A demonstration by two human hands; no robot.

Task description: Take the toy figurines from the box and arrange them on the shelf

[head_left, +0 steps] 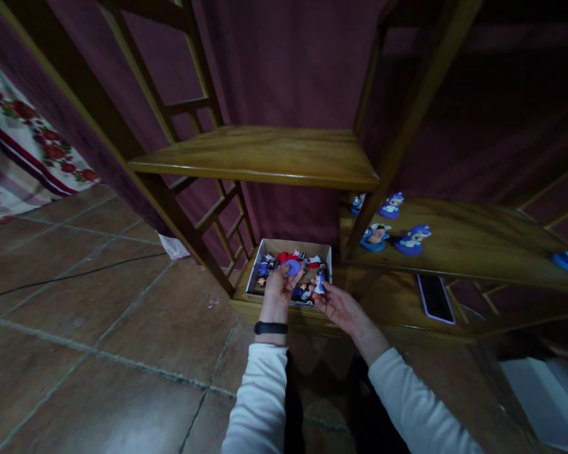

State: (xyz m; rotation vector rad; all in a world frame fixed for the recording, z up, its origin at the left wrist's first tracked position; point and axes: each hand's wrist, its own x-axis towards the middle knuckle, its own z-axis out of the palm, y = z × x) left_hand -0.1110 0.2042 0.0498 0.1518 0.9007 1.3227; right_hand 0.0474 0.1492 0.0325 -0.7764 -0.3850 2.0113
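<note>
On the low wooden shelf (383,301) stands an open box (296,245), probably to keep its figurines (304,290) within easy reach. Over it, the left hand (279,282) holds a purple disc (293,267); the right hand (339,306) pinches a blue-white figurine (320,282), seemingly for gentle control.

The disc (293,268) is purple, the curtain (284,69) maroon, the cloth (42,135) white with red flowers.

White sleeves (260,397); black wristband (271,328)
</note>
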